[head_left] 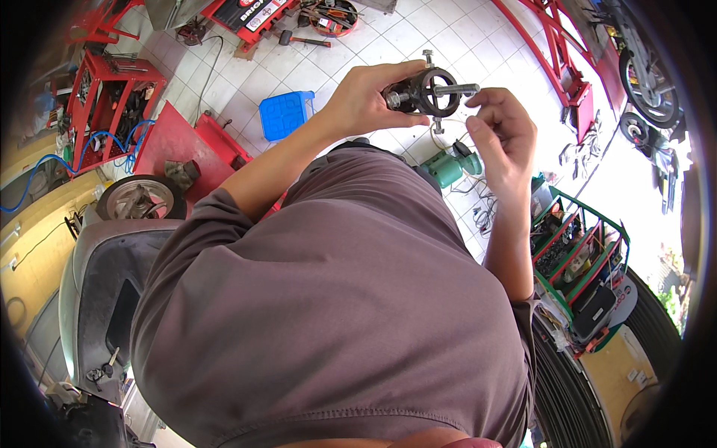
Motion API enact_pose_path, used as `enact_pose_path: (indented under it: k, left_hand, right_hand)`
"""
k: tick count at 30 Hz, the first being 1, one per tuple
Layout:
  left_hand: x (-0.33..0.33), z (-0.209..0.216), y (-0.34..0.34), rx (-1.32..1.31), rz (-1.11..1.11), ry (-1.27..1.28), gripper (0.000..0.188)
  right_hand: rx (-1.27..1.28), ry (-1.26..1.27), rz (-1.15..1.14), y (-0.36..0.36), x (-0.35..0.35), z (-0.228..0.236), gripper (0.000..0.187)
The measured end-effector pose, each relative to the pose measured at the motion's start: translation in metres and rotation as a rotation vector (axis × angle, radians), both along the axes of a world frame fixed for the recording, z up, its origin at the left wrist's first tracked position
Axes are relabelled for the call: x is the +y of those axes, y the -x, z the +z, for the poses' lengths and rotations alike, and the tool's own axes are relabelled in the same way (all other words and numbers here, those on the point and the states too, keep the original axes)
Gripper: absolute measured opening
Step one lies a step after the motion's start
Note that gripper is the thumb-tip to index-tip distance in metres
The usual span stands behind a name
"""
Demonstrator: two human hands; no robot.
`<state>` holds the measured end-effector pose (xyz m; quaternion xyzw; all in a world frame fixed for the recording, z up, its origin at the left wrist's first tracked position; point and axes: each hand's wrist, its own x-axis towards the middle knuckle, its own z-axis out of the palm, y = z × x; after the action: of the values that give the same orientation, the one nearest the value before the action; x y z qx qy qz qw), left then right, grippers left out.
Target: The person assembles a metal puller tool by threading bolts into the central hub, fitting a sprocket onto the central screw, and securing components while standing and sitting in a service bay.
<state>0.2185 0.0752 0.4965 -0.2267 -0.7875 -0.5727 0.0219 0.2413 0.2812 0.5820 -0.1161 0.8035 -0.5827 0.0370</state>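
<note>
My left hand (362,97) is wrapped round a black cylindrical metal tool (415,84) with an open ring at its right end. Small bolts stick out of the ring at top and bottom, and another bolt shows on its left side. A long threaded bolt (454,89) juts from the ring toward the right. Close to the tip of that bolt is my right hand (508,138), its fingers bent and the thumb apart from them, with nothing visible between. Whether a fingertip touches the bolt I cannot tell.
A blue plastic stool (284,116) stands on the tiled floor, a green machine (446,170) beyond my waist. At left are a wheel (142,198), a red cart (112,82) and a motorcycle seat (138,261). A hammer (305,41) lies far off; a green-red rack (579,246) is at right.
</note>
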Motion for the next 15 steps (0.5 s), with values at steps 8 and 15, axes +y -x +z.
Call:
enact_pose_path:
  k: [8, 15]
  left_hand:
    - [0.000, 0.007, -0.001, -0.030, -0.044, 0.069, 0.071]
    - [0.003, 0.001, 0.000, 0.109, 0.011, 0.058, 0.067]
  right_hand:
    - [-0.060, -0.071, -0.107, -0.003, 0.002, -0.001, 0.020]
    - [0.054, -0.092, 0.002, -0.004, -0.005, -0.003, 0.025]
